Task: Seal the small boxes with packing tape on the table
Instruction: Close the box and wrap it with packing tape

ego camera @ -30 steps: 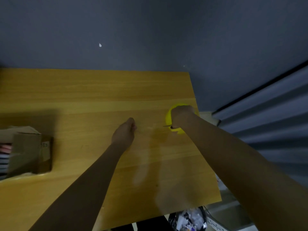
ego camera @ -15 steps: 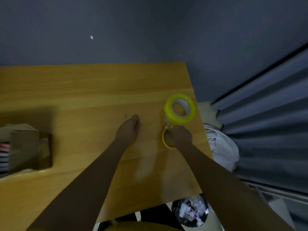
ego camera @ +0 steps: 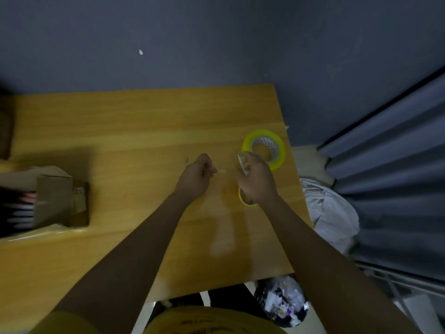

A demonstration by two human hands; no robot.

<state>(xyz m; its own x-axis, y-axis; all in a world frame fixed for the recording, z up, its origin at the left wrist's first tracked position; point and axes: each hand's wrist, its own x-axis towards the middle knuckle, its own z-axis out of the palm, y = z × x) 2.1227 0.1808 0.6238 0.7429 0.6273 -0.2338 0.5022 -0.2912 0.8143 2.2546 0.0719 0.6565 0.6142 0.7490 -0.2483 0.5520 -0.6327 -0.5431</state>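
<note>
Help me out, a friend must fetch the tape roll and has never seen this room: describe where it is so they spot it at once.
Start at the wooden table against the dark wall and go to its far right corner. The tape roll lies flat there, just beyond the right hand. It is bright yellow with a white patterned core, unlike the brown cardboard box at the left.

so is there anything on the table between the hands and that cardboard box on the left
Nothing visible. The stretch of table between the left hand and the cardboard box is bare wood. The tape roll lies the other way, just past the right hand, which pinches a clear piece, apparently tape.
</note>
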